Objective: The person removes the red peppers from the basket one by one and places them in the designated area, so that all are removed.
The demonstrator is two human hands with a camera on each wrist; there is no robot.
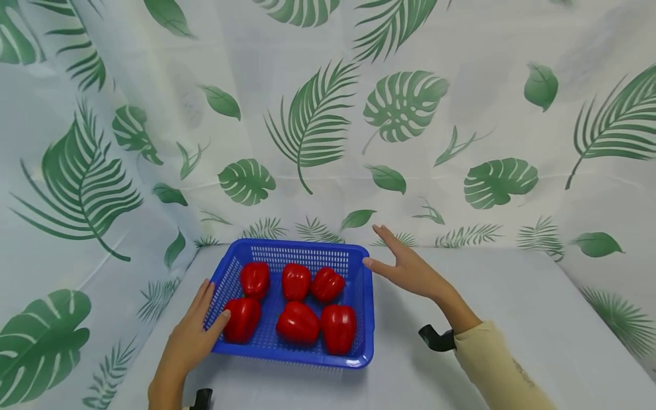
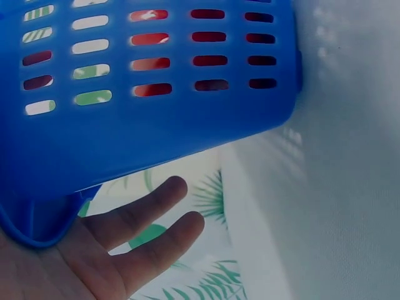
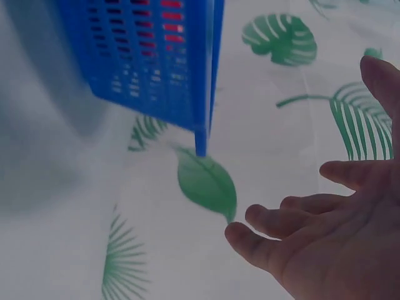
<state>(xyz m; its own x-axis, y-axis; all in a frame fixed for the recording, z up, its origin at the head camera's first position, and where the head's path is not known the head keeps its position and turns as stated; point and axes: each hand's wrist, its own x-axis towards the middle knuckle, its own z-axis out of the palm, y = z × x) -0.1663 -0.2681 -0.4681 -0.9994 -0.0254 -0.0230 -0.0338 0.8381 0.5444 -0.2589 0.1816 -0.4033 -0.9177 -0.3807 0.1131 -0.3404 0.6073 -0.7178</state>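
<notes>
A blue plastic basket (image 1: 366, 296) with slotted walls holds several glossy red bell peppers (image 1: 297, 323). At its left side my left hand (image 1: 191, 336) holds the rim, the thumb over the edge beside a pepper and the other fingers along the outside. From the left wrist view, the rim's corner lies against the palm of the left hand (image 2: 94, 256), with two fingers stretched out below the basket wall (image 2: 187, 125). My right hand (image 1: 410, 270) is spread just off the basket's right back corner, holding nothing. The right wrist view shows a gap between the right hand (image 3: 337, 231) and the basket.
Under the basket is a white tabletop (image 1: 492, 296). A white curtain (image 1: 328, 131) with green leaf prints hangs behind the table and along its sides. Black straps (image 1: 435, 339) show at the wrists.
</notes>
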